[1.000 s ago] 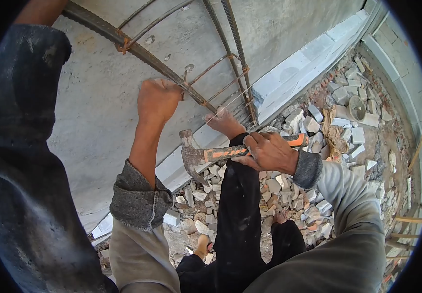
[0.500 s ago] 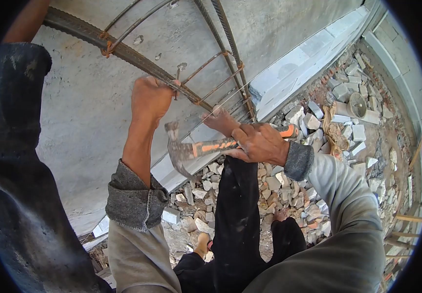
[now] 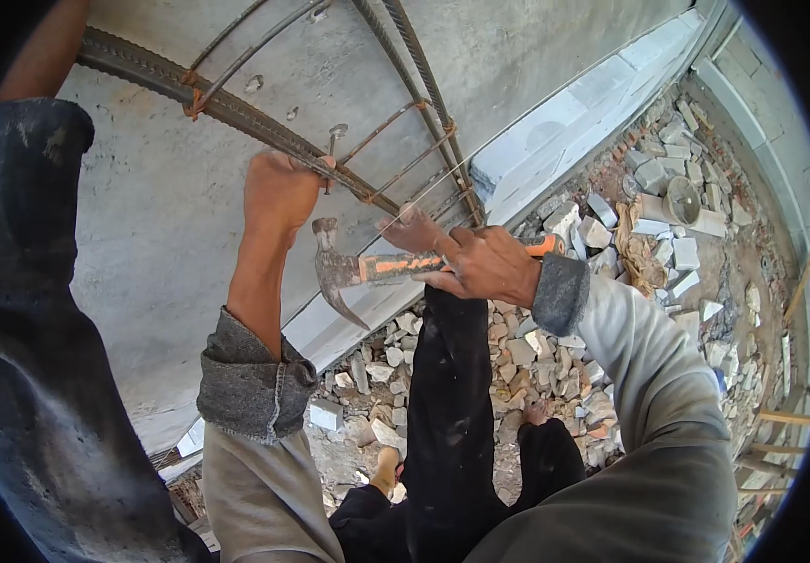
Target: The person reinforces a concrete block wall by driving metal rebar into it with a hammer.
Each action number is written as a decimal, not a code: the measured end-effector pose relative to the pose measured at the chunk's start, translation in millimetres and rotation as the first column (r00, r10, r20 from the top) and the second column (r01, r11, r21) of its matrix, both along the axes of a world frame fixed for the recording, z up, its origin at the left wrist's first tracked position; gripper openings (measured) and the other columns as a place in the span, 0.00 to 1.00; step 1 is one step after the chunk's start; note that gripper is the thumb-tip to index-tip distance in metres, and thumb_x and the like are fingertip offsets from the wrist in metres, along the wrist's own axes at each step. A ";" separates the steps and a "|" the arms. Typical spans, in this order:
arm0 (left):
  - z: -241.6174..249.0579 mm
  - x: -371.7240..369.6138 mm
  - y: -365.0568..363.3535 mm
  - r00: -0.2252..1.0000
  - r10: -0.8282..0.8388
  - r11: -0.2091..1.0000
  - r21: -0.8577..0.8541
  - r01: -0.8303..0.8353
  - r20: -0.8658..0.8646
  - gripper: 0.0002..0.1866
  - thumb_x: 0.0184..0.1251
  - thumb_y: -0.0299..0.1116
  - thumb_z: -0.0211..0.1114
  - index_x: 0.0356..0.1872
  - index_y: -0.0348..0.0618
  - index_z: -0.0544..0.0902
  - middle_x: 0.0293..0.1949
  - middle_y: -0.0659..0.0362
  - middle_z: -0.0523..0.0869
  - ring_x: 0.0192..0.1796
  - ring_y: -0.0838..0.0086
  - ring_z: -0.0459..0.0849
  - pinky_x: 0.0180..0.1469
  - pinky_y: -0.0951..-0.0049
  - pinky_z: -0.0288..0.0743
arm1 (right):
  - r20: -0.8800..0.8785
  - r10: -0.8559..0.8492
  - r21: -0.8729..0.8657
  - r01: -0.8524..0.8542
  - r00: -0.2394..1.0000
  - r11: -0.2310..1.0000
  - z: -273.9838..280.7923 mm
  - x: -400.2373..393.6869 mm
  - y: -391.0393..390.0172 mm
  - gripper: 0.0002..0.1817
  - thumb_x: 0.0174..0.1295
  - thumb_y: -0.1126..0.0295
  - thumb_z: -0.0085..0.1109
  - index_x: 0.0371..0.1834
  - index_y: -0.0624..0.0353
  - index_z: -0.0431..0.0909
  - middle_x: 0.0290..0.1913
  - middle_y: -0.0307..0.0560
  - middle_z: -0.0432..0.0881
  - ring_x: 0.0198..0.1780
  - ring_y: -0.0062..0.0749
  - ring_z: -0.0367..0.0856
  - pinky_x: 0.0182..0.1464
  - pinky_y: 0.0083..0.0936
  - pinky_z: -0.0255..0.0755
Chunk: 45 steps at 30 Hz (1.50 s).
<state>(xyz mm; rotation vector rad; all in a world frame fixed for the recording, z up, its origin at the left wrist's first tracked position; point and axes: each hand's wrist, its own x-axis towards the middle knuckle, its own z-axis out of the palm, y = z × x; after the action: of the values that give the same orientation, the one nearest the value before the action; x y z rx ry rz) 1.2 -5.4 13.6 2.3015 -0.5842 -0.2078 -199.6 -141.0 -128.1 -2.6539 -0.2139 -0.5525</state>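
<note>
- Pinching a slim nail [image 3: 333, 146] between the closed fingers of the left hand [image 3: 276, 195], close against the grey wall [image 3: 170, 225], probably to keep it steady at one spot
- Sticking out past the fingertips at both ends, as far as the nail goes: above, towards a chipped pit [image 3: 338, 129] in the wall, and below, clear of the knuckles; too small to tell whether touching the pit
- Placing that nail right by a ribbed bar [image 3: 236, 121], seemingly to use the bar's edge as a guide; cannot tell whether touching
- Wrapping the fingers of the right hand [image 3: 487, 268] firmly round the handle of a claw hammer [image 3: 381, 267], well back from the head, likely for control of the heavy end
- Turning the hammer's striking face up towards the wall and its claw down, just below the left hand and apart from it
- Resting a bare foot [image 3: 412, 231] near the lower end of the bars, perhaps as a brace; contact hard to judge
- Leaving broken rubble [image 3: 517, 352] below, well apart from both hands
</note>
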 end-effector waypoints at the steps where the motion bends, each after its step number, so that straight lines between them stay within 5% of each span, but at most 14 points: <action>1: -4.4 2.0 3.2 1.000 -0.007 1.000 -0.004 0.007 -0.006 0.12 0.57 0.33 0.73 0.21 0.33 0.86 0.20 0.55 0.84 0.23 0.72 0.76 0.28 0.66 0.67 | 0.017 0.039 -0.046 -0.039 0.999 0.998 -0.4 -7.7 3.1 0.31 0.61 0.42 0.62 0.46 0.64 0.78 0.22 0.48 0.76 0.20 0.42 0.80 0.22 0.34 0.75; 5: -7.8 4.1 1.8 0.999 -0.005 0.999 -0.051 0.003 -0.040 0.12 0.56 0.33 0.74 0.22 0.33 0.86 0.20 0.55 0.84 0.23 0.73 0.76 0.28 0.67 0.67 | 0.158 0.159 -0.111 -0.143 0.974 0.984 -2.9 -2.4 -6.2 0.33 0.62 0.41 0.61 0.47 0.66 0.77 0.23 0.50 0.78 0.19 0.42 0.80 0.21 0.35 0.75; 9: -9.6 4.8 4.2 1.000 0.021 1.000 0.015 -0.021 -0.005 0.13 0.56 0.33 0.75 0.21 0.34 0.86 0.19 0.56 0.83 0.23 0.72 0.76 0.28 0.66 0.67 | -0.055 0.067 -0.064 -0.071 0.996 0.995 -2.7 -4.2 6.4 0.31 0.61 0.41 0.62 0.42 0.64 0.77 0.20 0.44 0.73 0.20 0.40 0.80 0.22 0.33 0.76; 11: -7.3 2.4 0.1 1.000 0.007 0.998 -0.058 -0.009 -0.029 0.13 0.56 0.34 0.75 0.21 0.34 0.86 0.19 0.56 0.82 0.22 0.72 0.75 0.27 0.66 0.66 | 0.176 0.211 -0.124 -0.191 0.961 0.974 3.7 -1.3 -2.6 0.29 0.61 0.42 0.61 0.42 0.63 0.77 0.21 0.46 0.74 0.20 0.41 0.80 0.21 0.34 0.75; 16: -10.8 4.5 4.4 1.000 -0.011 1.000 0.008 0.011 -0.001 0.13 0.57 0.35 0.74 0.21 0.35 0.86 0.18 0.57 0.81 0.21 0.73 0.72 0.27 0.65 0.65 | 0.013 -0.041 -0.106 0.042 0.999 0.993 -1.1 6.9 -5.5 0.27 0.60 0.41 0.62 0.34 0.59 0.74 0.23 0.45 0.74 0.21 0.39 0.80 0.21 0.33 0.74; 20: -8.5 1.5 3.1 1.000 0.011 1.000 0.010 -0.011 0.021 0.14 0.58 0.36 0.73 0.21 0.35 0.85 0.17 0.58 0.80 0.20 0.73 0.71 0.26 0.65 0.65 | 0.098 0.164 -0.068 -0.158 0.982 0.985 -10.2 -17.7 3.1 0.28 0.60 0.41 0.62 0.32 0.59 0.74 0.24 0.45 0.74 0.21 0.39 0.80 0.22 0.33 0.74; 26: -8.6 -0.4 7.8 0.994 -0.001 0.988 0.151 -0.016 0.111 0.19 0.56 0.43 0.76 0.20 0.35 0.85 0.15 0.54 0.80 0.19 0.67 0.75 0.28 0.64 0.70 | -0.056 0.094 0.072 -0.090 0.994 0.993 -14.9 -36.0 4.7 0.30 0.64 0.41 0.58 0.32 0.64 0.75 0.24 0.53 0.79 0.19 0.45 0.81 0.21 0.36 0.76; 32: -3.6 5.0 -1.4 0.959 -0.101 0.909 0.415 -0.020 0.266 0.19 0.54 0.47 0.76 0.27 0.38 0.88 0.26 0.46 0.88 0.32 0.51 0.88 0.37 0.59 0.79 | -0.006 0.020 0.021 -0.020 1.000 1.000 -0.4 -19.2 -7.4 0.31 0.64 0.41 0.58 0.37 0.66 0.77 0.27 0.54 0.81 0.22 0.44 0.83 0.22 0.36 0.76; 37: 3.2 5.2 -10.6 0.965 -0.043 0.891 0.448 -0.080 0.259 0.18 0.52 0.47 0.76 0.34 0.42 0.89 0.35 0.50 0.90 0.42 0.54 0.88 0.46 0.57 0.80 | 0.038 0.047 -0.070 -0.045 0.998 0.997 5.1 -8.3 -4.9 0.33 0.62 0.42 0.61 0.47 0.67 0.78 0.24 0.48 0.77 0.21 0.39 0.81 0.22 0.33 0.75; 41: 1.9 4.7 -13.6 0.959 -0.005 0.863 0.485 -0.140 0.284 0.19 0.52 0.48 0.75 0.36 0.44 0.90 0.39 0.51 0.90 0.45 0.56 0.88 0.49 0.58 0.80 | 0.016 0.050 -0.163 -0.046 0.999 0.986 7.6 0.2 -10.8 0.32 0.61 0.41 0.61 0.44 0.65 0.78 0.24 0.45 0.75 0.20 0.37 0.79 0.22 0.32 0.75; 44: 8.3 -0.7 -16.7 0.967 0.016 0.853 0.501 -0.146 0.255 0.20 0.51 0.49 0.76 0.37 0.44 0.89 0.40 0.51 0.90 0.46 0.55 0.88 0.49 0.59 0.80 | 0.014 -0.019 -0.154 0.021 1.000 0.988 8.8 10.8 -17.9 0.28 0.61 0.42 0.62 0.33 0.62 0.73 0.28 0.52 0.80 0.24 0.41 0.84 0.21 0.35 0.76; 45: 11.5 -0.2 -18.3 0.963 0.012 0.851 0.503 -0.151 0.269 0.20 0.51 0.49 0.76 0.38 0.43 0.89 0.40 0.51 0.90 0.46 0.55 0.88 0.49 0.59 0.80 | 0.035 0.002 -0.158 0.004 0.999 0.987 5.6 8.6 -10.2 0.27 0.60 0.42 0.62 0.35 0.60 0.74 0.25 0.44 0.74 0.20 0.37 0.78 0.23 0.31 0.75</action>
<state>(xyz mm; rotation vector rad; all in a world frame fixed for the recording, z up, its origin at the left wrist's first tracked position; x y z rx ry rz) 1.1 -23.6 25.1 2.9076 -0.6104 -0.0208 -191.0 -151.1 -122.5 -2.7987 -0.2771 -0.6054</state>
